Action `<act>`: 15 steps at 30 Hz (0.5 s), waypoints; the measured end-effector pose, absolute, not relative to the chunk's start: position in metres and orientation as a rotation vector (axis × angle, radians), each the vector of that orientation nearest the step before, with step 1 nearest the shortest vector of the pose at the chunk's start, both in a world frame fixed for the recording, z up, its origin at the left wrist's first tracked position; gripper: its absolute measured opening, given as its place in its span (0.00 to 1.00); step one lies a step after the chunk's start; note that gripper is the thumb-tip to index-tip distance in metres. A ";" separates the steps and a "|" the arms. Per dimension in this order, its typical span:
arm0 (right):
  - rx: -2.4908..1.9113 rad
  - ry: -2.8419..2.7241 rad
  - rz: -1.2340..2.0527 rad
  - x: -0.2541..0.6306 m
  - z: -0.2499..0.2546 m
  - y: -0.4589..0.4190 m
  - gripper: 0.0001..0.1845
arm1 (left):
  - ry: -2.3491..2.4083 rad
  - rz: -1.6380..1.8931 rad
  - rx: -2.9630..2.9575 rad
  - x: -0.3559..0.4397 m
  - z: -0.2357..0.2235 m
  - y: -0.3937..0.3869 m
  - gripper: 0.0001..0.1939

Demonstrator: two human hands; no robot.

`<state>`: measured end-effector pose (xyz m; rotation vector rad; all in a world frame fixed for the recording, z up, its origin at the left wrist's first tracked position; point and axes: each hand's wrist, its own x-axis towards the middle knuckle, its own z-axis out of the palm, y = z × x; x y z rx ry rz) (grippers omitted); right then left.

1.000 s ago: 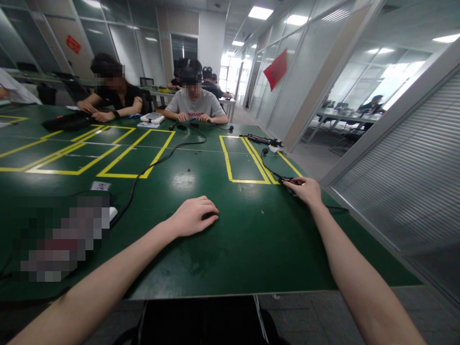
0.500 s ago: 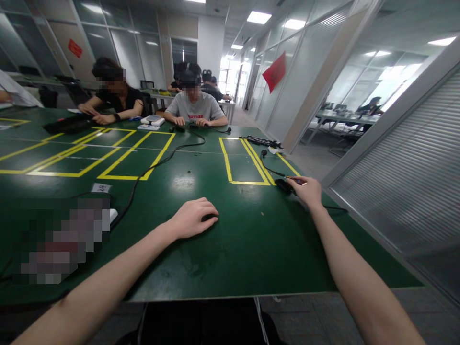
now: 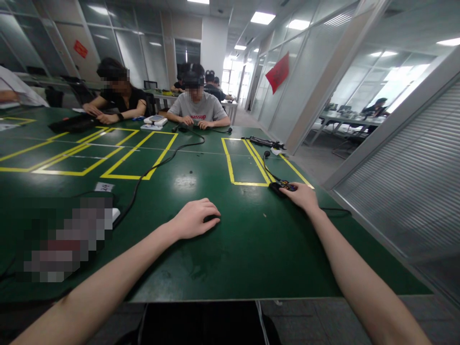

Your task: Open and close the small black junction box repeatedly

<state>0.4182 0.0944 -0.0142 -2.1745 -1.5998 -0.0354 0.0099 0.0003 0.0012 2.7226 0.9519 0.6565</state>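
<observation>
My left hand lies on the green table, its fingers curled over a small black object that is mostly hidden. My right hand reaches toward the table's right edge. Its fingertips rest on a small black device with coloured buttons. A thin black cable runs from that device toward the far side.
Yellow tape rectangles mark the tabletop. A thick black cable crosses the middle. A white box sits at the left. Two people sit at the far side with their own gear. A glass partition stands right of the table.
My right hand and the black device have slid a little left and toward the yellow tape corner. My left hand has stayed put.
</observation>
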 end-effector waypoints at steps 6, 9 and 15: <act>-1.579 -2.131 0.198 0.331 -0.008 0.062 0.19 | 0.980 0.748 2.693 0.012 0.003 -0.002 0.15; -1.124 -2.401 0.367 0.283 -0.006 0.033 0.17 | 0.957 0.815 2.686 0.014 0.005 -0.004 0.19; -0.759 -2.553 0.545 0.249 -0.001 0.000 0.17 | 0.884 0.716 2.676 0.015 0.010 -0.007 0.14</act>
